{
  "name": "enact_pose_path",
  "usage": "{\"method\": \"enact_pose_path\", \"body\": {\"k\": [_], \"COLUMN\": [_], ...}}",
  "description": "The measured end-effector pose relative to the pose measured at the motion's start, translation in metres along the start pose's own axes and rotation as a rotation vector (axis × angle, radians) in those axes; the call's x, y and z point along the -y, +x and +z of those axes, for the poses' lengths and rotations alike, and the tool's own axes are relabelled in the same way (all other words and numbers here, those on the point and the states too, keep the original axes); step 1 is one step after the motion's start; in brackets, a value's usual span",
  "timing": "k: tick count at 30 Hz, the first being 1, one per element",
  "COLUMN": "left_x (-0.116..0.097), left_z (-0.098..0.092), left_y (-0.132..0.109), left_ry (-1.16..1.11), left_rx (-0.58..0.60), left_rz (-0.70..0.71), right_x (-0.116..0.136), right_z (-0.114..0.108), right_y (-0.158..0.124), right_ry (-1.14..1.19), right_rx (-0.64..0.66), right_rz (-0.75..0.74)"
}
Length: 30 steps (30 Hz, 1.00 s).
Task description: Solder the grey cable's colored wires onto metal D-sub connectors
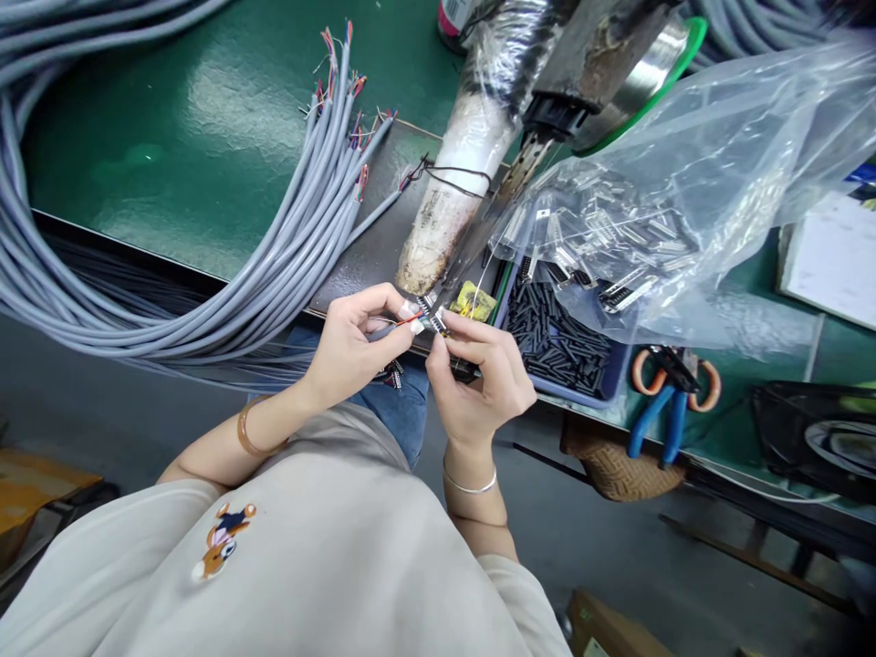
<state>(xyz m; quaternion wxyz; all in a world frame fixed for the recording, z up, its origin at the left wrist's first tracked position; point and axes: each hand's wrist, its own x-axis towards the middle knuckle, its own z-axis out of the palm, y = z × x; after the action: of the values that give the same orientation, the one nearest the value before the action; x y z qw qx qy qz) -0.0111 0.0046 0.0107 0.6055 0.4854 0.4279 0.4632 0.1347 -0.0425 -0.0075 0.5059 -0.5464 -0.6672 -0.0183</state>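
Observation:
Between thumb and fingers, my left hand (359,342) pinches thin coloured wires (411,319) close to their ends. My right hand (483,374) grips a small metal pin connector (438,321), and the wires reach up to it. Whether they are joined to it I cannot tell. Both hands are nearly touching, at the table's front edge. Just beyond them, a soldering iron (524,169) points down beside a stained white fume pipe (448,173). A yellow sponge (474,301) lies right of my fingers.
A thick bundle of grey cables (294,228) with stripped ends curves across the left. A blue tray (503,315) of black sleeves (557,342) stands at right, under a clear bag (739,182) of metal connectors (602,224). Scissors (712,385), blue-handled pliers (661,415) and a solder spool (643,91) are farther right.

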Motion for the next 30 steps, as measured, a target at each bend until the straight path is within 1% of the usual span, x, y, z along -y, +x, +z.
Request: {"method": "enact_pose_path", "body": {"k": [5, 9, 11, 13, 17, 22, 30], "left_x": [0.0016, 0.0019, 0.0023, 0.003, 0.0044, 0.0054, 0.0004], "left_z": [-0.0023, -0.0021, -0.0012, 0.0002, 0.0034, 0.0057, 0.0066], "left_y": [0.0012, -0.0011, -0.0025, -0.0035, -0.0045, -0.0051, -0.0051], "left_ry": [-0.013, -0.017, -0.013, 0.004, 0.074, 0.188, 0.251], "left_rx": [0.003, 0.003, -0.006, -0.028, -0.067, -0.083, -0.1], "left_rz": [-0.081, -0.08, -0.065, -0.038, 0.033, 0.113, 0.164], "right_x": [-0.0023, -0.0005, 0.0008, 0.0017, 0.002, 0.0007, 0.0027], "right_z": [-0.0001, -0.0002, 0.0, 0.0005, 0.0016, 0.0026, 0.002], "right_y": [-0.0055, -0.0062, -0.0056, -0.0048, -0.0035, -0.0023, 0.0028], "right_ry": [-0.009, 0.034, 0.058, 0.058, 0.029, -0.017, -0.053], "right_rx": [0.025, 0.024, 0.031, 0.031, 0.019, 0.013, -0.001], "right_rz": [-0.051, 0.009, 0.051, 0.061, 0.035, 0.012, -0.035]}}
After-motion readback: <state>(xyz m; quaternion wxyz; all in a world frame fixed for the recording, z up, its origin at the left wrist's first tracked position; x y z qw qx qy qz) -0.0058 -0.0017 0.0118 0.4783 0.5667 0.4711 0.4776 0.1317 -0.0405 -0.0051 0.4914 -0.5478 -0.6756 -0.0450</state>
